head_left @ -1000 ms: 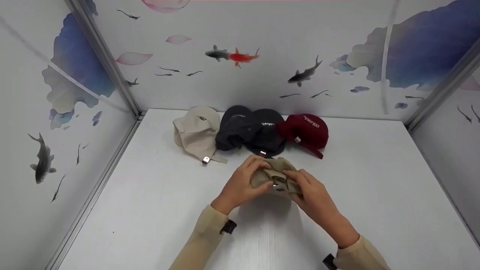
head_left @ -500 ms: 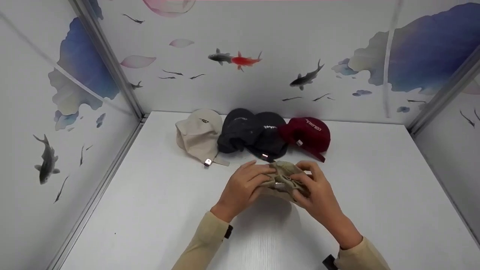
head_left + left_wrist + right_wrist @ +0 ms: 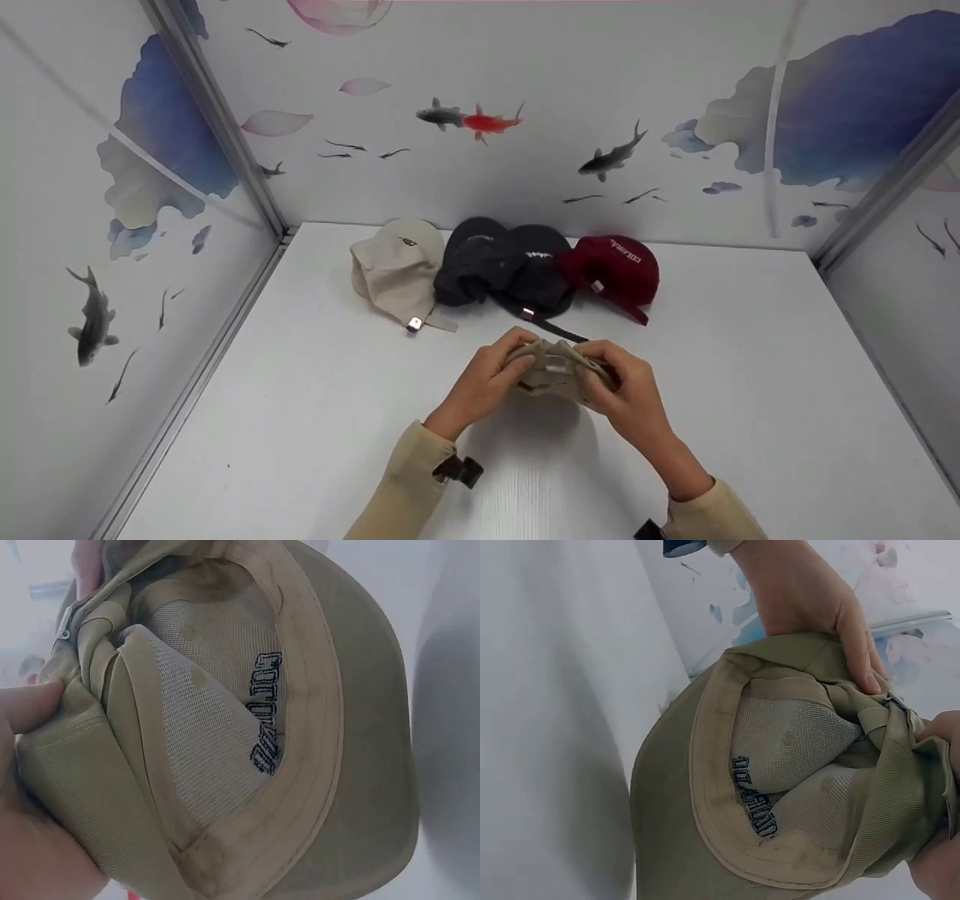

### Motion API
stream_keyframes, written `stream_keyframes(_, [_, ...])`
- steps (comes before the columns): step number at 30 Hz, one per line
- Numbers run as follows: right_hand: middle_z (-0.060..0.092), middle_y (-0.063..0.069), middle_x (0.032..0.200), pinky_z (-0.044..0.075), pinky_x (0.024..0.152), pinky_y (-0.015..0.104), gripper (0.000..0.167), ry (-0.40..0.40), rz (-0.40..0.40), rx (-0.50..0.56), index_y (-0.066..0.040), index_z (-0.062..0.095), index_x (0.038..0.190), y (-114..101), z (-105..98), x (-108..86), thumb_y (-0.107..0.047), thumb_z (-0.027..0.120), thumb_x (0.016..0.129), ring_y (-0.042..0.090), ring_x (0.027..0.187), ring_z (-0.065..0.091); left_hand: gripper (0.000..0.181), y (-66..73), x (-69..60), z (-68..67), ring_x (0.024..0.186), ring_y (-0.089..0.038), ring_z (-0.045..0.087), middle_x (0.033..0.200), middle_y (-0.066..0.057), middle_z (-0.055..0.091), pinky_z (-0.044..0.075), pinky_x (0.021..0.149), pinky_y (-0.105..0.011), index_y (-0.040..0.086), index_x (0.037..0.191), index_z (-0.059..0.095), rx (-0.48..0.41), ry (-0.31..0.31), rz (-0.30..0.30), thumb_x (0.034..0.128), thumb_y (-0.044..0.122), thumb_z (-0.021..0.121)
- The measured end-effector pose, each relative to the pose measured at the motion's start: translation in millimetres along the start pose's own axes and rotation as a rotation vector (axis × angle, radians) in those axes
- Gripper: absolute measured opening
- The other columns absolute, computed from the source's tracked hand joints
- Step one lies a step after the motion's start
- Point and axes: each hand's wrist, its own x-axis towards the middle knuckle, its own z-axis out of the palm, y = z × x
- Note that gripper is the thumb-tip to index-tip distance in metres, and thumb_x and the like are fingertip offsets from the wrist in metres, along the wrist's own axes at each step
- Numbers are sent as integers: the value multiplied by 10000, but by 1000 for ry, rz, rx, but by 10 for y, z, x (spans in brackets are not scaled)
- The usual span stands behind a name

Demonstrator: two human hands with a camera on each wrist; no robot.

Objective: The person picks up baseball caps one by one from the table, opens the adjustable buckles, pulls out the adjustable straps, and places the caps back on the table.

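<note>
Both hands hold an olive-khaki baseball cap [image 3: 551,386] above the white table, near the middle of the head view. The left hand [image 3: 480,386] pinches one side of its back edge, thumb on the near side. On the opposite side, the right hand [image 3: 634,390] grips the folded fabric between thumb and fingers. Between the hands sits a small metal buckle [image 3: 897,700] on the back strap. In the left wrist view, the cap's inside shows mesh lining [image 3: 195,720], a tan sweatband [image 3: 311,690] and the reverse of dark embroidered letters. The curved brim [image 3: 375,765] points away from the hands.
Along the back of the white table [image 3: 315,420] lie a cream cap [image 3: 401,270], two dark caps [image 3: 480,259] that overlap, and a dark red cap [image 3: 619,270]. A black strap [image 3: 559,330] trails from the dark caps toward the hands. Printed panels enclose the table.
The left hand has shifted its hold, its thumb now showing on the near side. The cap's back opening has been turned and spread, uncovering the buckle and the black strap behind.
</note>
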Motion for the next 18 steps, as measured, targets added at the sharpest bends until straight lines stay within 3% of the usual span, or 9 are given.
stream_keyframes(3, [720, 25, 940, 502, 669, 171, 243, -16, 121, 67, -119, 723, 1028, -1, -22, -19, 72, 630, 911, 32, 760, 590, 227, -24, 14, 31, 860, -96, 557, 1040, -99, 686, 456, 775, -232, 119, 1213, 577, -84, -3, -50, 1068, 241, 452])
stream_keyframes(6, [718, -2, 943, 505, 700, 178, 217, -32, 218, 103, -125, 732, 1022, -2, -48, -24, 43, 644, 918, 48, 788, 597, 242, -41, 33, 86, 876, -102, 541, 1057, -100, 686, 434, 792, -232, 100, 1189, 597, -111, 37, -73, 1070, 246, 445])
stream_keyframes(12, [679, -28, 873, 471, 673, 190, 170, -47, 332, 64, -120, 731, 1002, -33, -55, -7, 7, 649, 926, 63, 759, 559, 237, -32, 46, 204, 788, -80, 523, 977, -78, 685, 435, 727, -211, 90, 1125, 613, -26, 138, -56, 1069, 253, 450])
stream_keyframes(18, [679, -32, 886, 483, 675, 198, 117, -80, 377, -15, -115, 715, 1017, -68, -27, -20, -82, 715, 904, 55, 767, 566, 227, -9, 23, 281, 760, -53, 521, 949, -67, 678, 446, 690, -203, 84, 1112, 586, 25, 161, -79, 1075, 246, 431])
